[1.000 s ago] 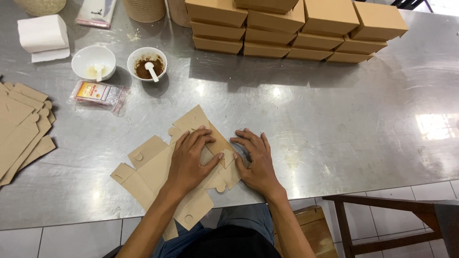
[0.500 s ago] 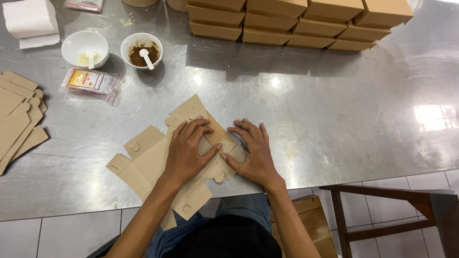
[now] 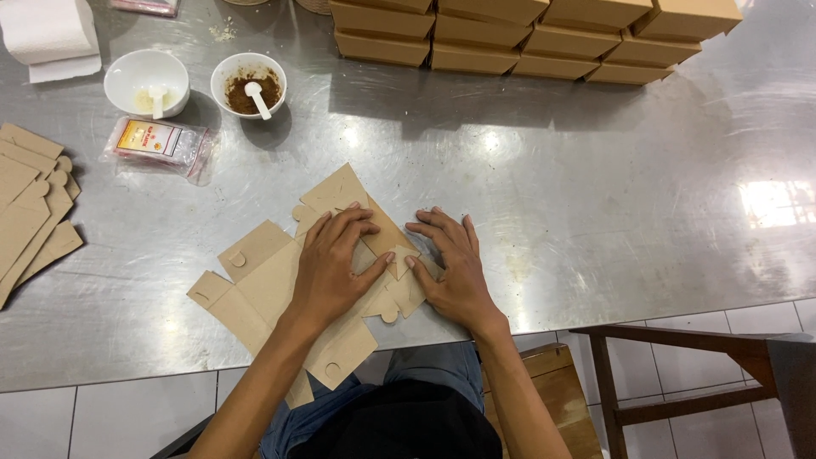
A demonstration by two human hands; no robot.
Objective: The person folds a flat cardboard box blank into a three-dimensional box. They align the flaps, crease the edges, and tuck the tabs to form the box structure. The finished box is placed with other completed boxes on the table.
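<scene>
A flat brown cardboard box blank (image 3: 263,272) lies on the steel table (image 3: 595,212) near its front edge, with flaps and tabs spread out. My left hand (image 3: 333,263) presses flat on the blank's middle, fingers spread. My right hand (image 3: 453,265) rests palm down on the blank's right side, its thumb touching a small folded flap beside my left thumb. Part of the blank hangs over the table's edge toward my lap.
Folded brown boxes (image 3: 527,34) are stacked in rows at the back. A pile of flat blanks (image 3: 30,212) lies at the left edge. Two white bowls (image 3: 146,82) (image 3: 248,83) with spoons, a plastic packet (image 3: 157,140) and tissue paper (image 3: 49,34) sit back left. A wooden chair (image 3: 697,374) stands at the right.
Both hands stay on the blank and shift slightly on it. The view has tilted down a little, so the table's things sit higher in the frame.
</scene>
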